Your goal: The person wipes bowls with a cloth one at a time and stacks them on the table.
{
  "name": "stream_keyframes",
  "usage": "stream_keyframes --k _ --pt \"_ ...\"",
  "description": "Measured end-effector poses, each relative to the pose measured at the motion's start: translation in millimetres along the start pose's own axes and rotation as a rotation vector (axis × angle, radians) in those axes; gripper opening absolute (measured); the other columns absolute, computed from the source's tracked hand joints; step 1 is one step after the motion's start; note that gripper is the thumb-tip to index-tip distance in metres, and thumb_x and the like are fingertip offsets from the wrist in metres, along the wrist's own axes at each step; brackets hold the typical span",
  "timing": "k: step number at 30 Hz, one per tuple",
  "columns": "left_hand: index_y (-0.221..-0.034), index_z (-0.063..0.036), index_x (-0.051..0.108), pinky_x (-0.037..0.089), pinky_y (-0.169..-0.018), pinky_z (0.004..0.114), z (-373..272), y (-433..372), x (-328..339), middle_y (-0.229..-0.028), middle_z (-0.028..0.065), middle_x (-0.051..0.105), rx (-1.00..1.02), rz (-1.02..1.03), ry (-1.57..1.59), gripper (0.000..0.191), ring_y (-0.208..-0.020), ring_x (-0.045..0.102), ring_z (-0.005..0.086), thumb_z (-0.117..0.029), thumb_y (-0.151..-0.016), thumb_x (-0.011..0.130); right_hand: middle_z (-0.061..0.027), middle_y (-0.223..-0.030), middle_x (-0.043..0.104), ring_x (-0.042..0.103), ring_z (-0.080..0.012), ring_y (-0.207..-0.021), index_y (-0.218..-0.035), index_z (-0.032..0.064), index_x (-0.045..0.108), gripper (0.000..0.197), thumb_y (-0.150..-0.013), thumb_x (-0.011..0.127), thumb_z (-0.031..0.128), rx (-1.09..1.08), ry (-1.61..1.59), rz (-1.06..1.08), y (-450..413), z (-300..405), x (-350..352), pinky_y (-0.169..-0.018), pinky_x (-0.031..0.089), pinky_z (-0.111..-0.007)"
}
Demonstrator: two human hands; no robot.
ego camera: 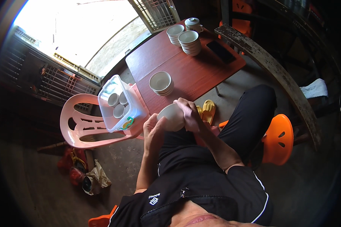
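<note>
A white bowl (172, 118) is held tilted over my lap, between both hands. My left hand (154, 127) grips its left side, with the thumb lying against the outer wall. On the opposite side my right hand (189, 113) has its fingers curled over the rim. Just beyond the bowl, a short stack of white bowls (161, 82) stands upright on the reddish-brown table (184, 73). Left of the table, a clear plastic bin (136, 113) holds several small white cups (118, 110).
The bin rests on a pink plastic chair (81, 122). Two taller bowl stacks (191, 44), a lidded white pot (192, 24) and a black phone (220, 52) occupy the table's far end. A worn wooden beam (272, 62) curves along the right. Yellow slippers (209, 110) lie beneath the table.
</note>
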State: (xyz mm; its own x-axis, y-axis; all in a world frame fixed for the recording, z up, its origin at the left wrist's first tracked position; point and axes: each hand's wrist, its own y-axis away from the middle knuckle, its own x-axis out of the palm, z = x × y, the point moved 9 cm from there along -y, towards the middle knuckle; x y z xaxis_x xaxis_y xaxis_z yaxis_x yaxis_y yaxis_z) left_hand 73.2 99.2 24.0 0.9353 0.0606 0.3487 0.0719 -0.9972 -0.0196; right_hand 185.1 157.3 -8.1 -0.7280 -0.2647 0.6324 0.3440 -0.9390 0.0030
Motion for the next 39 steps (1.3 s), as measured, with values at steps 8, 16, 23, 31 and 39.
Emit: stream_keyframes --k 8,16,23,31,39 --pt "-0.086 -0.0003 0.059 0.047 -0.066 0.021 3.5 -2.4 -1.5 -0.078 0.0029 0.063 -0.068 0.179 -0.337 0.008 -0.073 0.057 0.0074 -0.007 -0.084 0.063 0.0037 -0.060 0.038 0.039 -0.0043 -0.059 -0.065 0.0098 0.044 0.038 -0.092 0.051 0.035 -0.273 0.156 -0.022 7.6 -6.4 -13.3 -0.052 0.036 -0.025" --pt "-0.085 -0.0008 0.059 0.043 -0.060 0.021 10.0 -1.6 -6.2 -0.075 -0.0011 0.058 -0.026 0.068 -0.349 0.011 -0.069 0.052 0.0052 -0.011 -0.085 0.063 -0.0097 -0.061 0.050 0.054 -0.0238 -0.060 -0.069 0.0035 0.054 0.025 -0.084 0.058 0.023 -0.700 0.764 0.043 23.5 50.6 24.6 -0.057 0.043 -0.035" --pt "-0.096 0.0014 0.058 0.048 -0.080 0.028 15.0 -7.3 -7.4 -0.093 0.0086 0.063 -0.003 -0.017 0.313 0.013 -0.085 0.060 0.0137 -0.008 -0.089 0.053 -0.0049 -0.077 0.053 0.051 -0.0097 -0.071 -0.080 0.0046 0.055 0.019 -0.079 0.064 0.021 -0.234 0.280 -0.105 -3.1 -18.2 -19.0 -0.061 0.044 -0.024" --pt "-0.118 0.0062 0.054 0.043 -0.091 0.029 23.4 1.7 2.0 -0.110 0.0098 0.062 -0.167 0.303 -0.208 0.039 -0.101 0.057 0.0144 -0.016 -0.087 0.062 -0.0063 -0.062 0.057 0.057 -0.0135 -0.063 -0.078 -0.0007 0.063 0.033 -0.092 0.049 0.026 -0.055 0.185 0.058 -3.6 13.4 -17.1 -0.061 0.047 -0.027" --pt "-0.108 0.0024 0.058 0.045 -0.080 0.025 18.3 6.1 18.1 -0.097 0.0022 0.062 -0.215 0.375 -0.277 0.026 -0.090 0.055 0.0088 -0.015 -0.089 0.060 -0.0105 -0.057 0.053 0.058 -0.0311 -0.053 -0.071 0.0036 0.056 0.022 -0.085 0.062 0.019 -0.601 1.156 0.171 31.1 47.3 32.4 -0.045 0.046 -0.040"
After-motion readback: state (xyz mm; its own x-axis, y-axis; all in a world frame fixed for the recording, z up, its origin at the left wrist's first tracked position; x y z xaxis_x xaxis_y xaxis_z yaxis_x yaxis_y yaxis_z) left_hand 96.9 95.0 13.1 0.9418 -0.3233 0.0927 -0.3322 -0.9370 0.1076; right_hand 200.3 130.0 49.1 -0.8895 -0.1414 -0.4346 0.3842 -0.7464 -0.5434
